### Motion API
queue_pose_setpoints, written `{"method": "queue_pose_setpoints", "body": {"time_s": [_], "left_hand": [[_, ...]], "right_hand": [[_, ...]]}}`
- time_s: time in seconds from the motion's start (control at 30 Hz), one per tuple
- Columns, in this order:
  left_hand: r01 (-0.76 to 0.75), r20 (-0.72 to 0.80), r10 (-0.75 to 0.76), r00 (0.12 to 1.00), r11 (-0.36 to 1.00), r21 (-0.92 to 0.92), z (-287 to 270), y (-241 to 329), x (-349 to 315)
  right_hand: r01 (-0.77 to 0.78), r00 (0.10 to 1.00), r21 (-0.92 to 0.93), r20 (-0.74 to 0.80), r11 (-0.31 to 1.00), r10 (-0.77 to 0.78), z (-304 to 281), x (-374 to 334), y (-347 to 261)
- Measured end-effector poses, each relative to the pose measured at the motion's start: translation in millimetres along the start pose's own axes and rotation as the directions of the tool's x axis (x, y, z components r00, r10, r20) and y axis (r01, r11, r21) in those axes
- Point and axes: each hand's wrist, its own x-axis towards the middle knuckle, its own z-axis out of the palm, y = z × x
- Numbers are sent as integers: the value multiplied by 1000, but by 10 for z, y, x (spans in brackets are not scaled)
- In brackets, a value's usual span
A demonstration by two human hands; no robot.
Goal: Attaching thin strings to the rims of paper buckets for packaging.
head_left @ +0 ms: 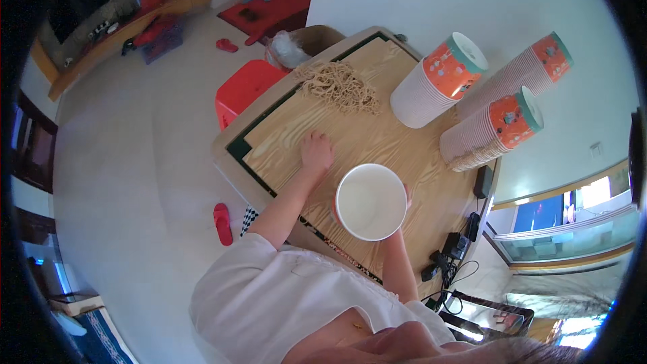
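A paper bucket (367,210) with a white inside faces me with its mouth up; a sliver of orange shows on its outer left side. My right hand (408,195) is closed around its right side, mostly hidden behind it. To the left, my left hand (317,153) rests on the wood-grain table (280,162) with its fingers out and nothing in them. Beyond it lies a heap of tan, string-like loops (340,86), too small to tell exactly.
Nested bucket stacks stand at the table's right: one far (438,81), one behind (515,74), one nearer (492,128) with tan strands at its base. Black adapters and cables (455,246) line the right edge. A red stool (246,87) stands beyond the left edge.
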Motion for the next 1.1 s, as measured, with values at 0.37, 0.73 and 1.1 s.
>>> {"method": "queue_pose_setpoints", "body": {"time_s": [0.37, 0.73, 1.1], "left_hand": [[414, 425, 40, 904, 165, -895, -977, 427, 161], [475, 501, 175, 847, 173, -863, -1445, 674, 54], [384, 509, 263, 820, 407, -829, -1576, 913, 18]], "right_hand": [[427, 894, -435, 337, 793, -297, 635, 107, -1438], [539, 695, -783, 622, 310, 361, 1443, -301, -1750], [756, 654, -623, 724, 202, -218, 1294, -603, -1867]]}}
